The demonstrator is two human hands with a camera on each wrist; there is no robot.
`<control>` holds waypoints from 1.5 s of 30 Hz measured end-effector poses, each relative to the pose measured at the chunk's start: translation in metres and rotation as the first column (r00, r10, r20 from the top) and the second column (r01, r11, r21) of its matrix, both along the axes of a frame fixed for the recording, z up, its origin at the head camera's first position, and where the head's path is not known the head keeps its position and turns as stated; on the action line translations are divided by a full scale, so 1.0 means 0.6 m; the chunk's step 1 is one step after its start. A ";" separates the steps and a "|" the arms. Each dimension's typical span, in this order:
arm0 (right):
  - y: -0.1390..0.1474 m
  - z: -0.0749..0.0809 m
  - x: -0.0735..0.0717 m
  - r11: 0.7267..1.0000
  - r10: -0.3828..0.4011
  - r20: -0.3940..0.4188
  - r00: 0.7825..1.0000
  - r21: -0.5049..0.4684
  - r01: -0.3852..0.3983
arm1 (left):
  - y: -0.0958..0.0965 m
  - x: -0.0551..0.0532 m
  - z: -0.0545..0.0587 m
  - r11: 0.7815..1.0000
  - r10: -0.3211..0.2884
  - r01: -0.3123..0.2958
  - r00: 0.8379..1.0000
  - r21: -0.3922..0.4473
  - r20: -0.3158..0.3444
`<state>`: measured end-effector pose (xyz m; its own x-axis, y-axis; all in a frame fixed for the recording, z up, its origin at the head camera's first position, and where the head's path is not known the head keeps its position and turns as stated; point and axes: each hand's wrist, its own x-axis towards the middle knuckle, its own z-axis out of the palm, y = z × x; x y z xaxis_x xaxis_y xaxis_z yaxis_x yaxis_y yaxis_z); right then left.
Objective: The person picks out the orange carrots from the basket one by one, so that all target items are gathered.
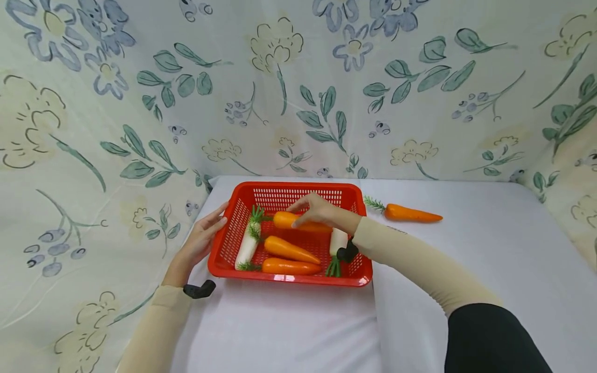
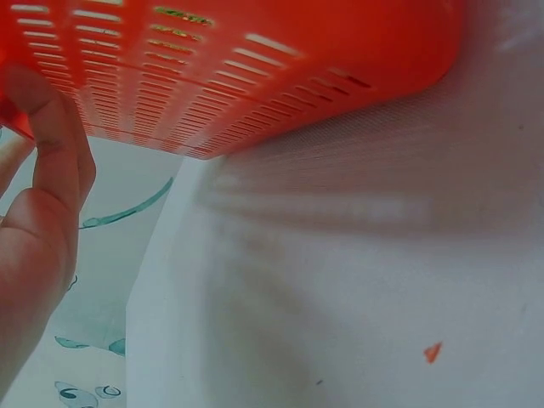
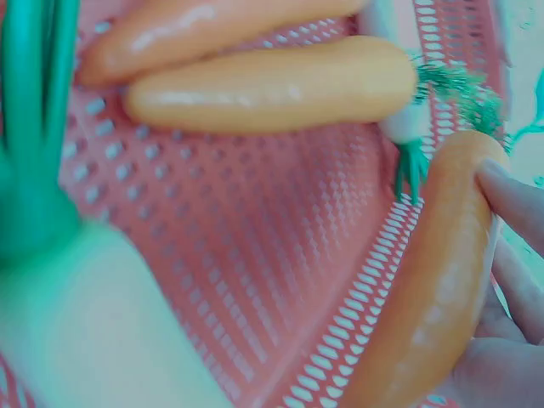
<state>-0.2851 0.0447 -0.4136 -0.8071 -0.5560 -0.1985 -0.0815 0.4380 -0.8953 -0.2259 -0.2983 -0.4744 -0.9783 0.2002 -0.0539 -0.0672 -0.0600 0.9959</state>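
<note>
My right hand (image 1: pixel 316 210) grips a carrot (image 1: pixel 282 220) inside the red plastic basket (image 1: pixel 291 280), thumb on one side and fingers on the other. In the right wrist view this carrot (image 3: pixel 433 280) slants along the basket's slotted wall. My left hand (image 1: pixel 203 235) holds the basket's left rim, its fingers (image 2: pixel 58 153) against the perforated wall. Two more carrots, one (image 1: pixel 290 249) above the other (image 1: pixel 290 267), lie on the basket floor. A white radish (image 1: pixel 247 246) with green leaves rests at the left, and another (image 1: pixel 338 241) at the right, partly hidden by my right wrist.
Outside the basket, a carrot (image 1: pixel 412 213) with feathery green leaves lies to the right on the white-covered table (image 1: pixel 466 248). Behind and to the left hangs a flower-patterned cloth (image 1: pixel 280 129). A small orange scrap (image 2: pixel 433 352) shows on the white surface.
</note>
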 end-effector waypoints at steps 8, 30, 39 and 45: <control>0.030 0.025 -0.011 1.000 -0.001 -0.012 1.000 -0.016 0.000 | 0.001 0.004 0.001 0.999 0.019 -0.019 1.000 -0.033 0.001; 0.092 0.080 -0.010 0.997 -0.045 -0.012 0.999 -0.056 0.045 | 0.003 0.003 0.002 1.000 0.021 -0.021 1.000 -0.022 0.007; 0.186 0.098 -0.007 0.992 -0.106 -0.042 0.994 -0.067 0.103 | 0.003 0.004 0.003 1.000 0.011 -0.011 1.000 -0.004 0.003; 0.260 0.090 -0.001 0.982 -0.185 -0.027 0.982 -0.037 0.184 | 0.004 0.005 0.006 1.000 0.012 -0.012 1.000 -0.008 0.006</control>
